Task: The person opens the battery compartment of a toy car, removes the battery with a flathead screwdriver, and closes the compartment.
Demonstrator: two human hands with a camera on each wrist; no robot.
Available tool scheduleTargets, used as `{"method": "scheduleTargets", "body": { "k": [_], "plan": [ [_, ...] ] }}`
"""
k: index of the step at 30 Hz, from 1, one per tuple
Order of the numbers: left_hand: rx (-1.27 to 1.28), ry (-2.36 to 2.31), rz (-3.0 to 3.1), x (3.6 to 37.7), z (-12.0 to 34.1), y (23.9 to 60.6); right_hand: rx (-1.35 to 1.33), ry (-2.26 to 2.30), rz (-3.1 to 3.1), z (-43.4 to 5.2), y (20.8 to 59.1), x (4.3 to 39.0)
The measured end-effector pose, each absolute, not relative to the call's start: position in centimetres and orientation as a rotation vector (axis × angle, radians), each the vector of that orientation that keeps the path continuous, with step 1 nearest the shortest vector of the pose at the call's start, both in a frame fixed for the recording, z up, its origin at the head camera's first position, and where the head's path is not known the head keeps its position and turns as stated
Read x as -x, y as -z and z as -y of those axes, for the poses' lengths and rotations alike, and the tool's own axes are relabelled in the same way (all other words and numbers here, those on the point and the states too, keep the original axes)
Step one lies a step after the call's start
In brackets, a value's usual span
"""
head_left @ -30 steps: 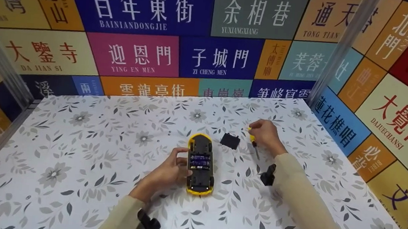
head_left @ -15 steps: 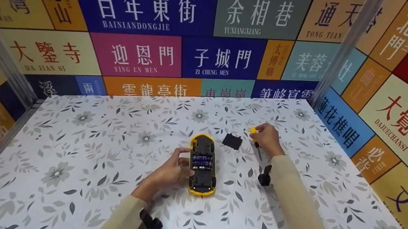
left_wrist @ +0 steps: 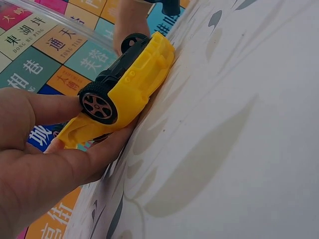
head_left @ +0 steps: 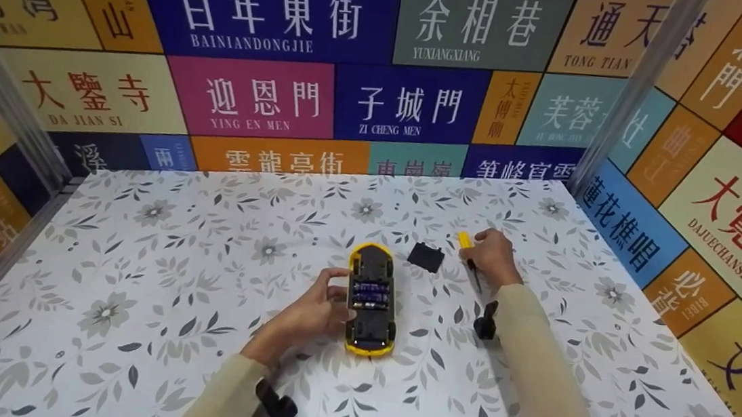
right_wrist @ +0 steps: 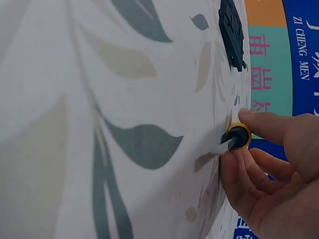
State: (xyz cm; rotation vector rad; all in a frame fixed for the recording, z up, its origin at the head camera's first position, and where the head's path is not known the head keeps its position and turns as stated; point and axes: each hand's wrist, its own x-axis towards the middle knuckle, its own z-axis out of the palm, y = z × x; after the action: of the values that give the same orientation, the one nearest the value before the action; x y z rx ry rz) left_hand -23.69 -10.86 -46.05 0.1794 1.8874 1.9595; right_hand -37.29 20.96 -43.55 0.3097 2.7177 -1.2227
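A yellow toy car (head_left: 370,327) lies wheels up on the table, with batteries (head_left: 371,295) showing in its uncovered compartment. My left hand (head_left: 314,308) grips its left side; in the left wrist view the thumb is by a black wheel (left_wrist: 98,103) and the fingers pass along the yellow body. To the right of the car, my right hand (head_left: 494,254) pinches the yellow handle of a screwdriver (head_left: 464,240) between thumb and fingers. The shaft (right_wrist: 223,147) points back toward me, close over the tabletop in the right wrist view.
Between car and screwdriver lies a black battery cover (head_left: 426,257). A floral-patterned cloth or sheet (head_left: 201,274) covers the table. Colourful printed panels (head_left: 260,14) stand along the back and sides, with clear edge strips at the corners.
My right hand has shifted slightly toward me along the screwdriver, so more of its yellow handle shows. The left hand keeps its grip on the toy car. The head view has turned slightly left.
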Motion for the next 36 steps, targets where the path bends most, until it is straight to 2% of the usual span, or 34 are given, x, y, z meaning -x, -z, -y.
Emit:
{"method": "scheduleTargets", "body": {
  "k": [16, 27, 36],
  "plan": [
    [-0.171, -1.990, -1.873, 23.7, 10.8, 46.0, -0.245, 1.222, -2.709, -21.6, 42.9, 36.9],
    [-0.183, -1.982, -1.881, 23.7, 10.8, 46.1, -0.057, 1.184, -2.773, -20.7, 41.2, 36.3],
    [-0.154, -1.942, -1.901, 23.8, 10.9, 46.0, 0.080, 1.356, -2.702, -19.1, 38.7, 34.7]
  ]
}}
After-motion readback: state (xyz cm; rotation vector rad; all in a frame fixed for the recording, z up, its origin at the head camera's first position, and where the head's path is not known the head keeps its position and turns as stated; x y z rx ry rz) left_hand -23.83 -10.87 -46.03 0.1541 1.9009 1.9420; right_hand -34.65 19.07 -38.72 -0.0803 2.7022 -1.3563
